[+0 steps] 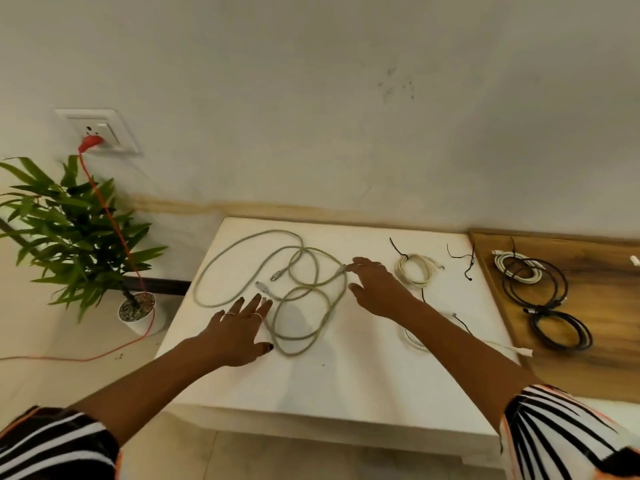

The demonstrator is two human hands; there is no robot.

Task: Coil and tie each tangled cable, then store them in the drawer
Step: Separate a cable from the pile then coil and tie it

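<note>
A long grey cable [242,258] lies in loose tangled loops on the white table [311,375]. My left hand [239,327] is flat with fingers spread, its fingertips at one of the cable's plugs. My right hand [377,289] reaches over the loops, its fingertips touching another plug [341,270] at the right of the tangle. A coiled white cable [415,270] tied with a black tie lies right of my right hand. Another white cable [415,341] is partly hidden under my right forearm. A loose black tie [465,259] lies near the table's right edge.
On the wooden surface [595,358] to the right lie a coiled white cable [512,268] and coiled black cables [554,327]. A potted plant [69,230] stands on the floor at left. A red cord [114,220] runs from the wall socket [100,131] down across the floor.
</note>
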